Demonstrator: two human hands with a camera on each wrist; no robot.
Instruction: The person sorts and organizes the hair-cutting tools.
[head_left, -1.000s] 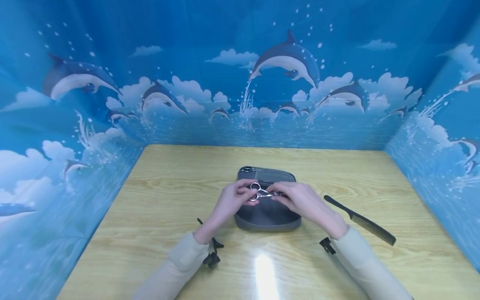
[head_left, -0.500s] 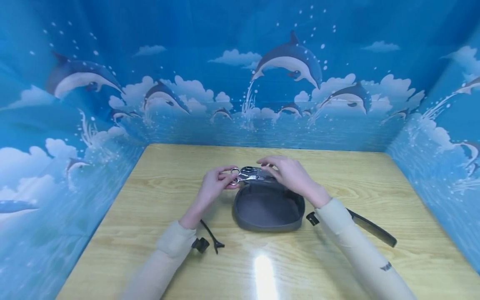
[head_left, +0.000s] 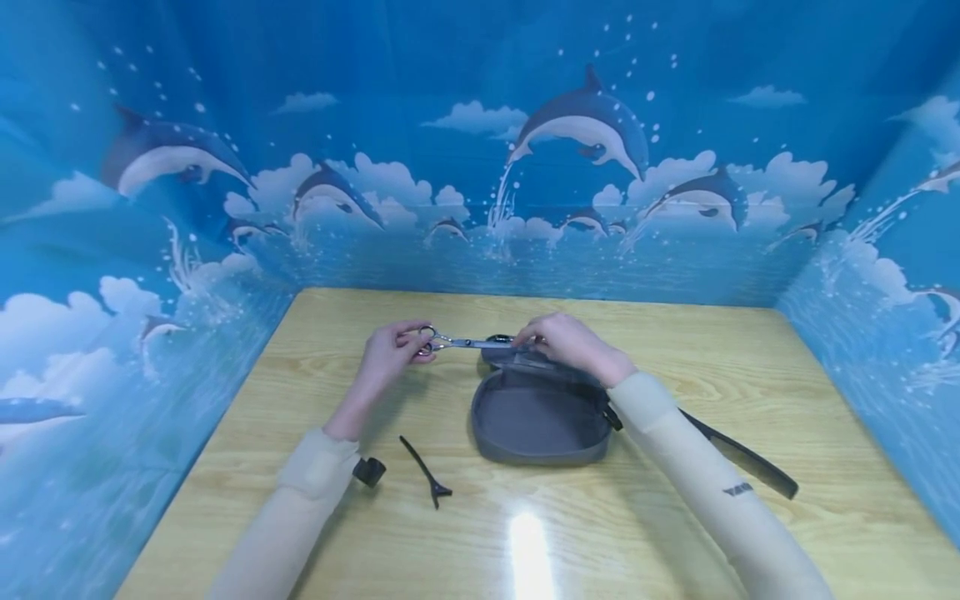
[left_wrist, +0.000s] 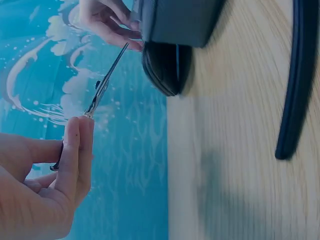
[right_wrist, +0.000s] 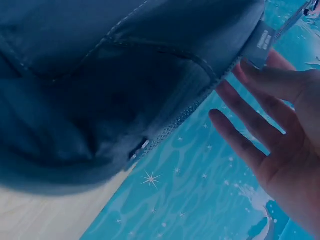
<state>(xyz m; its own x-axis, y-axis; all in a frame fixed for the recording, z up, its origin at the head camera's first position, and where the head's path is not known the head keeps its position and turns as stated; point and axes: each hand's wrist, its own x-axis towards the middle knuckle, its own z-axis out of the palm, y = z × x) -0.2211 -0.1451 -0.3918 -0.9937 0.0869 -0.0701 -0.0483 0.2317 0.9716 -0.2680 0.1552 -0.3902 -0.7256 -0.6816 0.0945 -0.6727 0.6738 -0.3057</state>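
Observation:
My left hand (head_left: 384,357) grips silver scissors (head_left: 454,342) by the finger rings, to the left of an open dark grey zip case (head_left: 542,456). The blades point right, and their tips overlap the case's raised lid in the head view. Up at that lid, my right hand (head_left: 570,343) pinches the edge by a small fabric tag (right_wrist: 262,44) between thumb and forefinger, while the other fingers are spread apart in the right wrist view. Dark finger rings (head_left: 498,338) of another tool show in the lid. The lower half of the case lies flat on the table.
A black hair clip (head_left: 426,471) lies on the wooden table (head_left: 337,533) left of the case. To the right is a black comb (head_left: 750,462), its handle partly behind my right sleeve. A blue dolphin-print curtain (head_left: 465,150) surrounds the table's back and sides.
My left hand has drawn the scissors left and away from the case. My right hand has let go of the scissors and moved up to the lid's edge.

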